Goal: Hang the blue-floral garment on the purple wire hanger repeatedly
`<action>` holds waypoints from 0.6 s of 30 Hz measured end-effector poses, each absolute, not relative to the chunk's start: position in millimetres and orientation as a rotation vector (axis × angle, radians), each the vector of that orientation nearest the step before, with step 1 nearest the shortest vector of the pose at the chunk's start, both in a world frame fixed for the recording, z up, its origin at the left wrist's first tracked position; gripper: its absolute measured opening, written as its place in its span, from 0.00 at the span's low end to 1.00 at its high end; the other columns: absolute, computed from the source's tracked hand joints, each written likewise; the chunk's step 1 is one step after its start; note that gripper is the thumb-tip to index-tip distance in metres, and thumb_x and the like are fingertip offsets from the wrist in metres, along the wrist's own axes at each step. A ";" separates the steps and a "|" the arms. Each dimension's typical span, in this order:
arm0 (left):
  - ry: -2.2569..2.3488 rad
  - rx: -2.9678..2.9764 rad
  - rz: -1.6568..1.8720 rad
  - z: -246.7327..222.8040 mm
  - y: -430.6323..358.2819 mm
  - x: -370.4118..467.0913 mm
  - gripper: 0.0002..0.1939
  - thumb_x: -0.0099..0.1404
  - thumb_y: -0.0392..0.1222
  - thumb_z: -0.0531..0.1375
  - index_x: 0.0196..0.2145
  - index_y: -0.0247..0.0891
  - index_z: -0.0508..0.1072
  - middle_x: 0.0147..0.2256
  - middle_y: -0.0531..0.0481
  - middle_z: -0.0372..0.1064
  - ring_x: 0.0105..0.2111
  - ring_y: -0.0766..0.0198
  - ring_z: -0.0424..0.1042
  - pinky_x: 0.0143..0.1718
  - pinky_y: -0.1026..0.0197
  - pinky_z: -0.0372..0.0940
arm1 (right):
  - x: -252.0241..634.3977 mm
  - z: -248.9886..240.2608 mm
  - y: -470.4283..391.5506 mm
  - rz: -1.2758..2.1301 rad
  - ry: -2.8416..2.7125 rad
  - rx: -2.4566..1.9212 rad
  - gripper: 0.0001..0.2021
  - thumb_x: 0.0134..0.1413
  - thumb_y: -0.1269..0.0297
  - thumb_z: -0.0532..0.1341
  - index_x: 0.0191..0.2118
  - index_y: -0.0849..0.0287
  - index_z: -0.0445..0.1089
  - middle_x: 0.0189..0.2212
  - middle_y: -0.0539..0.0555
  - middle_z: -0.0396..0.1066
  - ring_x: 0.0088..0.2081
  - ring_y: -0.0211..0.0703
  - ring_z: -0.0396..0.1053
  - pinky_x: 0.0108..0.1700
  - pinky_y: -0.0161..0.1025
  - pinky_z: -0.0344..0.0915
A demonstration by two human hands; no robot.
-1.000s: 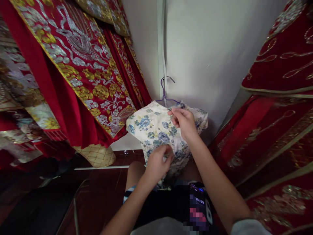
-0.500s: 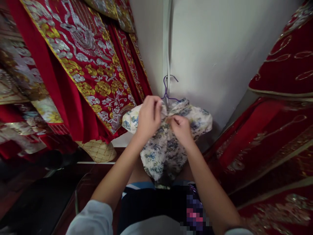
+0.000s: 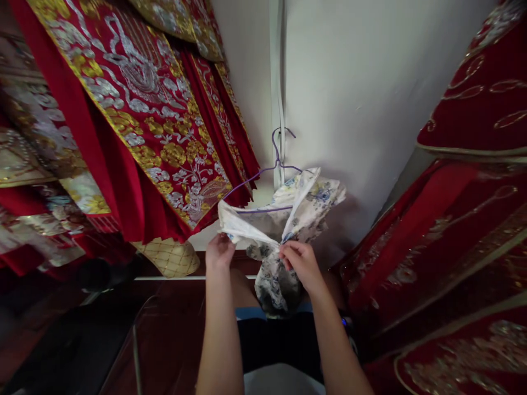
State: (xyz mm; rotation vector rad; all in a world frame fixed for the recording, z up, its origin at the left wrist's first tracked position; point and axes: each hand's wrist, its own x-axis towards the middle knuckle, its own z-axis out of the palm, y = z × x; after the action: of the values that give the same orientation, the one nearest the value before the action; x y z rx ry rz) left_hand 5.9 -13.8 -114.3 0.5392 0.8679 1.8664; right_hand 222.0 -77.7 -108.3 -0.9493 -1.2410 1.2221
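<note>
A white floral shirt (image 3: pixel 274 280) with blue and yellow flowers hangs partly on a purple wire hanger (image 3: pixel 247 181). The shirt's right side covers the hanger's right arm, while its left side has slid down and leaves the hanger's left arm bare. My left hand (image 3: pixel 220 251) is closed on the shirt's left shoulder area, near the hanger's left end. At the front, where the two collar edges meet, my right hand (image 3: pixel 300 260) pinches the fabric. The hanger's hook is up against a pale strip on the wall.
Red garments with gold and silver embroidery (image 3: pixel 156 115) hang at the left. More red embroidered clothing (image 3: pixel 465 219) is on the right. A white wall (image 3: pixel 349 82) stands behind the hanger. Something flat and dark (image 3: pixel 69 334) lies at lower left.
My left hand has moved down and left from the collar, drawing the shirt's left side off the hanger arm. My right hand has lowered, and the neckline has opened wide.
</note>
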 end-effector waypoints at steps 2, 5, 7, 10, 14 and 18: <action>0.912 0.461 1.776 -135.1 -23.9 30.1 0.09 0.60 0.30 0.56 0.23 0.37 0.64 0.20 0.53 0.65 0.24 0.65 0.68 0.34 0.59 0.67 | 231.2 -112.7 -79.8 1.210 -1.260 -0.975 0.15 0.51 0.57 0.60 0.19 0.58 0.66 0.12 0.46 0.61 0.16 0.34 0.57 0.22 0.33 0.54; 0.948 0.450 1.686 -153.9 -33.6 61.7 0.03 0.53 0.33 0.62 0.25 0.36 0.70 0.23 0.51 0.71 0.26 0.64 0.69 0.33 0.61 0.65 | 253.2 -118.0 -83.1 1.214 -1.360 -1.046 0.13 0.52 0.60 0.59 0.19 0.58 0.66 0.13 0.46 0.62 0.18 0.34 0.58 0.24 0.33 0.54; 0.958 0.490 1.628 -156.3 -39.2 75.0 0.08 0.47 0.34 0.67 0.26 0.34 0.73 0.25 0.50 0.73 0.28 0.63 0.70 0.32 0.63 0.64 | 269.8 -122.3 -84.7 1.231 -1.458 -1.120 0.13 0.52 0.61 0.59 0.20 0.59 0.67 0.14 0.46 0.63 0.19 0.35 0.59 0.24 0.33 0.54; 0.926 0.590 1.492 -143.7 -50.9 84.3 0.15 0.42 0.40 0.73 0.27 0.32 0.75 0.27 0.49 0.73 0.28 0.64 0.70 0.32 0.64 0.62 | 289.8 -131.4 -84.4 1.215 -1.557 -1.217 0.14 0.53 0.59 0.60 0.22 0.60 0.70 0.16 0.48 0.66 0.21 0.37 0.61 0.26 0.34 0.55; 0.686 0.815 1.278 -109.8 -76.5 93.0 0.16 0.51 0.48 0.72 0.29 0.34 0.74 0.30 0.49 0.71 0.31 0.65 0.69 0.37 0.64 0.62 | 295.9 -139.4 -78.8 0.998 -1.449 -1.237 0.11 0.51 0.57 0.62 0.28 0.60 0.74 0.24 0.51 0.72 0.28 0.43 0.67 0.33 0.37 0.61; 0.593 1.184 1.132 -84.0 -101.0 109.0 0.12 0.60 0.48 0.67 0.32 0.35 0.75 0.37 0.47 0.70 0.37 0.62 0.69 0.41 0.63 0.62 | 281.9 -136.9 -77.2 0.967 -1.303 -1.158 0.14 0.54 0.51 0.61 0.33 0.57 0.76 0.31 0.55 0.77 0.37 0.49 0.72 0.41 0.42 0.67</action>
State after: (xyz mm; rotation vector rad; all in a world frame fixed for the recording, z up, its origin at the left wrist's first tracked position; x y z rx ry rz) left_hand 109.0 -101.0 -84.0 1.1835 0.5930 1.1324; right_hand 281.9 -77.2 -136.9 -1.1578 -1.3034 0.9674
